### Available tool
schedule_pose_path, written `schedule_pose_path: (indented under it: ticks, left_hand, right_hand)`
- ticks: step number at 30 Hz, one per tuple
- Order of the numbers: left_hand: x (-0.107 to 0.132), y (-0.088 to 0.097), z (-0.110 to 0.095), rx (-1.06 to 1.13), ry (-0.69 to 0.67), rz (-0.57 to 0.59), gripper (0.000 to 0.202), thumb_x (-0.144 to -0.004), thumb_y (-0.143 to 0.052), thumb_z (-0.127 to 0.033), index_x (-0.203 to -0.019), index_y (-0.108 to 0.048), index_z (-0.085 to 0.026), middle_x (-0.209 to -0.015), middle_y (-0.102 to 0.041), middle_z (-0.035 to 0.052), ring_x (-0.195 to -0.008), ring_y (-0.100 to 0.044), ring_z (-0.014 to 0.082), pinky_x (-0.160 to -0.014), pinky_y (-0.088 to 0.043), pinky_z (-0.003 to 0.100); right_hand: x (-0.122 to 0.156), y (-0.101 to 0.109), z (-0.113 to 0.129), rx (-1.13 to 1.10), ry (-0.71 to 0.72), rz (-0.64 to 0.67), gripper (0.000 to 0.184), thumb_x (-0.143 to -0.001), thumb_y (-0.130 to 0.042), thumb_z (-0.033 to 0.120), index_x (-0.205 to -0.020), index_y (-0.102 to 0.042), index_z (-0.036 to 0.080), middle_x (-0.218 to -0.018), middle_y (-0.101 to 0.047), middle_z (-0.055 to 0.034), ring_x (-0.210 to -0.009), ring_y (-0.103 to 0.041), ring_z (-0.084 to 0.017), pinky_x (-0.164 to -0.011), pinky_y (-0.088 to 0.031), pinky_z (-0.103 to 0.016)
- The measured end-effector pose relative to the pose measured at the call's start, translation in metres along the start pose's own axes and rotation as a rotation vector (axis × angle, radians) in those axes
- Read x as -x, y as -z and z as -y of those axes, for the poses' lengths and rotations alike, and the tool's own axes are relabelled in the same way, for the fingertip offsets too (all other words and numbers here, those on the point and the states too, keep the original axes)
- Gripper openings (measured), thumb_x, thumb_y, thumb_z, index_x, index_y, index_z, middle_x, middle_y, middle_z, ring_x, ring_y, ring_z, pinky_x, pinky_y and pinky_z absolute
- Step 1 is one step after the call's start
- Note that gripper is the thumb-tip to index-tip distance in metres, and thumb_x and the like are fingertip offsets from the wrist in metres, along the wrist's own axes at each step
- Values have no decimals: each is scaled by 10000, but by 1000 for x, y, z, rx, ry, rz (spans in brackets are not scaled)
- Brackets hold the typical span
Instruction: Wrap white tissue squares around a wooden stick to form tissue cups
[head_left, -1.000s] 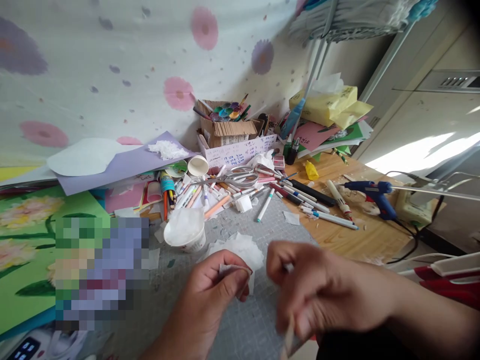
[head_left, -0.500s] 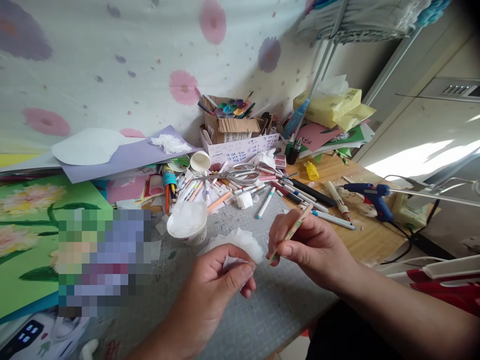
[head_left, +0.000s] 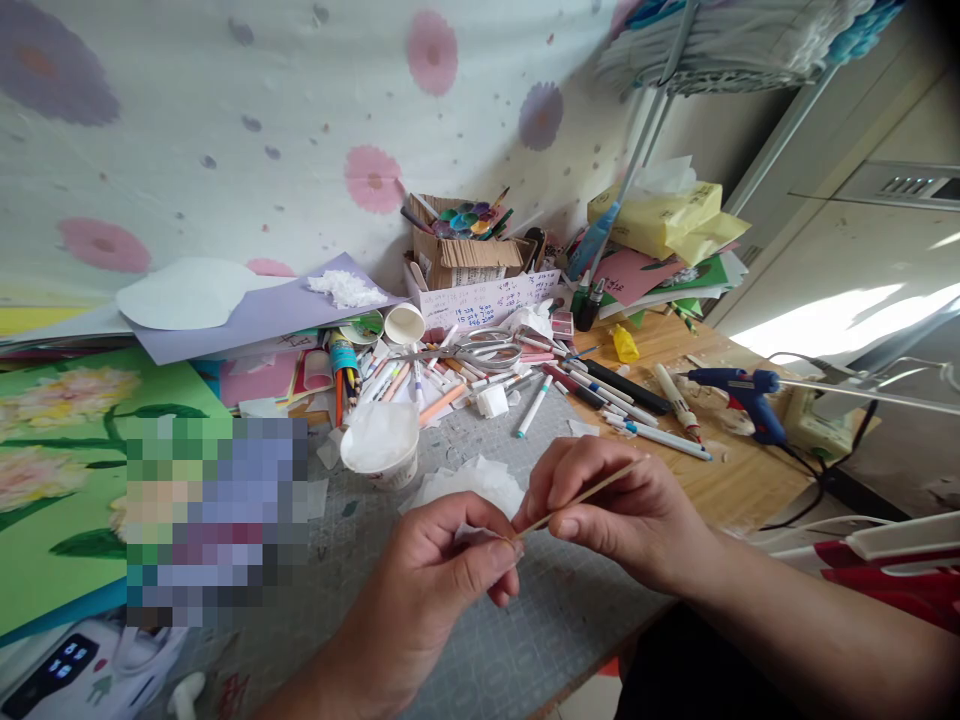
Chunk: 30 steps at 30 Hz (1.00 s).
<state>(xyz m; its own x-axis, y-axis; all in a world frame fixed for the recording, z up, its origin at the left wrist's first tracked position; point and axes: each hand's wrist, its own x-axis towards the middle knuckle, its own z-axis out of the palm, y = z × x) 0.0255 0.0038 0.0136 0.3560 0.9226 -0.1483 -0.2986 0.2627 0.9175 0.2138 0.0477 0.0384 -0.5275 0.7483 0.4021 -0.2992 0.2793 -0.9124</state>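
Observation:
My right hand [head_left: 611, 505] pinches a thin wooden stick [head_left: 600, 484], seen edge-on, between thumb and fingers. The stick slants down to the left, and its lower tip is at my left fingertips. My left hand [head_left: 450, 560] is closed, thumb against forefinger, on a small piece of thin white paper [head_left: 471, 534] that shows only in part. Just behind the left hand, a pile of thin white paper pieces [head_left: 480, 482] lies on the grey cutting mat [head_left: 547, 640]. A paper cup [head_left: 380, 452] with white sheets in it stands further left.
Markers, pencils and scissors [head_left: 487, 350] lie heaped behind the hands, before a cardboard box [head_left: 480, 262]. A blue glue gun [head_left: 739, 385] is on the right of the wooden table. Painted green paper [head_left: 45, 500] and a white device [head_left: 90, 665] are at left.
My right hand has moved left and down and turned the stick from its patterned flat side to its edge. Its tip now meets my left fingertips. The left hand has barely moved.

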Motion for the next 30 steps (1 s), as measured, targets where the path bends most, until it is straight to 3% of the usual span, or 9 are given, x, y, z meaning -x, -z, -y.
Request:
schedule_pose_path:
  ticks: [19, 24, 30]
  left_hand:
    - [1, -5, -1, 209, 48, 15, 138, -829, -655, -276, -756, -653, -160, -621, -664, 12, -540, -570, 112, -520, -425, 225]
    - [1, -9, -4, 390, 84, 27, 154, -845, -636, -278, -738, -630, -167, -536, -654, 13, -550, -581, 135, -529, -454, 244]
    - [2, -8, -2, 431, 114, 46, 193, -900, -553, -256, -747, -633, -168, -531, -667, 25, -529, -578, 131, -524, -453, 250]
  right_hand:
    - [2, 1, 3, 29, 29, 3, 119, -781, -697, 75, -840, -641, 162, -842, -683, -59, -786, -686, -166, -695, -566, -298]
    - [1, -2, 6, 142, 85, -6, 94, -784, -701, 95, -835, -666, 165, -840, -686, -71, -791, -685, -176, -715, -569, -314]
    - [1, -4, 8, 276, 180, 19, 88, -803, -685, 116, -872, -669, 168, -857, -688, -86, -790, -680, -179, -710, -572, -304]
